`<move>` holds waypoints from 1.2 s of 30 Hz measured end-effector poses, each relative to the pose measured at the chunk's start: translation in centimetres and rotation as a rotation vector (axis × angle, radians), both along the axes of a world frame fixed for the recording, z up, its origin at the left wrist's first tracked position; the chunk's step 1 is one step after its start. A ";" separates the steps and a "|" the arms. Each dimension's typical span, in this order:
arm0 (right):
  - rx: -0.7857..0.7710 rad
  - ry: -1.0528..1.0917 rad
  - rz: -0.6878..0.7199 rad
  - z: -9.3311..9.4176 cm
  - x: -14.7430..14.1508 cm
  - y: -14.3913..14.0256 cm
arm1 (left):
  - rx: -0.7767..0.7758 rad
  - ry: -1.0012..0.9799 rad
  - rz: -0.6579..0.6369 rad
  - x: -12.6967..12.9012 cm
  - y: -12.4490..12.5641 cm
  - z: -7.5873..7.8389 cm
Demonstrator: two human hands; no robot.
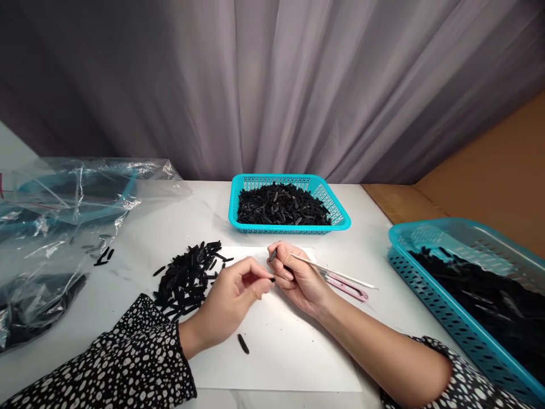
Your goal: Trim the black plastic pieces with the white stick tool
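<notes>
My left hand [230,301] is closed in a pinch on a small black piece [273,279] over a white sheet of paper [281,363]. Close beside it, my right hand [300,278] is closed around a thin white stick [336,270] that slants back past the wrist. A black strip [273,255] shows at the right fingertips. One loose dark strip [243,343] lies on the paper below my left hand. Just beyond that hand spreads a pile of black strips [183,281]. A pink-handled tool [347,287], partly hidden, rests beyond my right forearm.
A turquoise basket [289,229] of black strips stands at the back. Another turquoise basket [447,318], at right, holds longer dark pieces. Clear plastic bags [85,199] cover the left side, near a few stray black strips [104,257]. A grey curtain [255,85] hangs behind.
</notes>
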State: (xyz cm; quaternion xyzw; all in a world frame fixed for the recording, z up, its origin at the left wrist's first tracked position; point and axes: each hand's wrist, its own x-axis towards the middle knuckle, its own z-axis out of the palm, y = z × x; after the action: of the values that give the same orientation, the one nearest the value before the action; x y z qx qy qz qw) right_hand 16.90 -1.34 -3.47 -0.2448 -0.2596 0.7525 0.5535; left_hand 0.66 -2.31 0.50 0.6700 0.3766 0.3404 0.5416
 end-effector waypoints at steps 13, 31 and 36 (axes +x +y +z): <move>-0.026 0.015 -0.011 0.2 -0.1 -0.1 | -0.555 -0.425 0.243 0.1 1.2 0.2; 0.011 -0.092 0.052 0.4 -0.4 -0.5 | -0.655 -0.475 0.146 -0.1 1.1 0.3; 0.034 -0.147 0.055 0.4 -0.6 -0.7 | -0.486 -0.383 0.191 0.1 1.0 0.2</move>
State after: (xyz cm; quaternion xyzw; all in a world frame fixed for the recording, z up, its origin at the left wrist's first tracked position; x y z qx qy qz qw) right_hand 16.29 -2.04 -3.10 -0.2826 -0.3188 0.7429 0.5163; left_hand 0.77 -1.29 0.66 0.4064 0.3994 0.4098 0.7123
